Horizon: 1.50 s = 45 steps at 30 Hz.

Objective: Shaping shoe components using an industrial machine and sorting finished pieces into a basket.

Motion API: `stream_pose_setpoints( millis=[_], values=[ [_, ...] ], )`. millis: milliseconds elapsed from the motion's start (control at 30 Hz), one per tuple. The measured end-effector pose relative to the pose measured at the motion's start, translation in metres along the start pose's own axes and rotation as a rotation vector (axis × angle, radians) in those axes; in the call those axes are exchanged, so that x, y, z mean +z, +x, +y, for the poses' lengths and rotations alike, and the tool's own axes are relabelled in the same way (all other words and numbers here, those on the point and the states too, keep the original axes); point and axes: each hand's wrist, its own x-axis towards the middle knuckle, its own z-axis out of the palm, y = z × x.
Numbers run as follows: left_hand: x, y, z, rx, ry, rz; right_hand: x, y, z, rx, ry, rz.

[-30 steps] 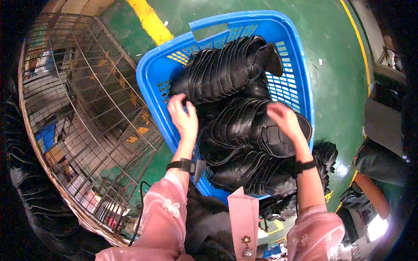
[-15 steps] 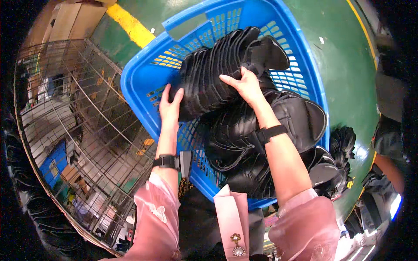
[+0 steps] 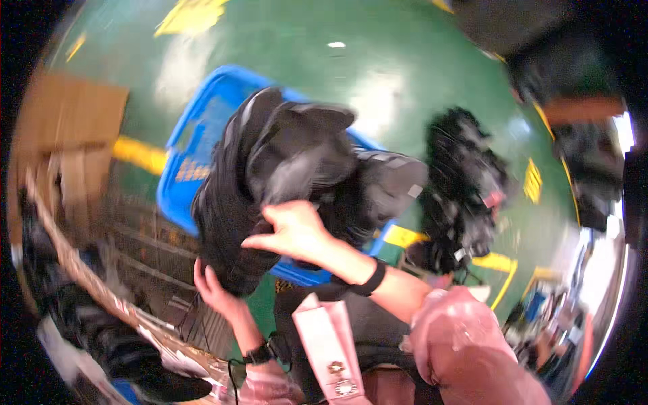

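A long stack of nested black shoe uppers [image 3: 226, 196] is held between my two hands, tilted above the blue plastic basket [image 3: 174, 152]. My left hand [image 3: 219, 293] supports its lower end, fingers curled against it. My right hand [image 3: 297, 233] grips the near right side, thumb and fingers spread around it. More black uppers [image 3: 388, 182] show at the right of the stack, over the basket. The held stack hides much of the basket's inside, and motion blurs its details.
At the left stand a cardboard box [image 3: 91, 101] and a wire cage [image 3: 152, 253]. Black pieces [image 3: 101, 337] lie along the cage's near side. A dark pile [image 3: 462, 189] lies on the green floor to the right. Yellow lines [image 3: 138, 155] mark the floor.
The stack has been lifted up from the basket and brought nearer and left, in both hands. My view has turned, so the basket appears smaller and the pile to the right shows more.
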Motion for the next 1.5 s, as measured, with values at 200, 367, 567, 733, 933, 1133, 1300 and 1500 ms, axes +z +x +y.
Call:
stream_pose_setpoints(
  millis=[200,367,567,733,933,1133,1300,1500],
  values=[
    [0.002,-0.136,0.033,-0.092,0.034,-0.432,-0.097,-0.181,-0.014,0.325,0.093,0.290],
    [0.007,-0.232,0.049,0.010,0.267,-0.898,-0.140,-0.340,-0.052,0.634,0.033,0.572],
    [0.005,-0.361,0.027,-0.010,0.337,-1.374,-0.150,-0.526,-0.092,0.882,-0.026,1.021],
    [-0.013,-0.486,-0.025,0.060,0.421,-1.657,-0.139,-0.681,-0.110,1.104,0.017,1.231],
    [-0.055,-0.674,-0.104,0.027,0.497,-1.852,-0.131,-0.892,-0.099,1.183,0.003,1.497],
    [-0.115,-0.889,-0.208,-0.138,0.526,-2.063,-0.138,-1.129,-0.100,1.347,-0.133,1.569],
    [-0.160,-1.043,-0.308,-0.244,0.536,-2.267,-0.130,-1.301,-0.084,1.467,-0.274,1.607],
    [-0.214,-1.193,-0.404,-0.241,0.482,-2.425,-0.113,-1.465,-0.060,1.526,-0.213,1.699]
  ],
)
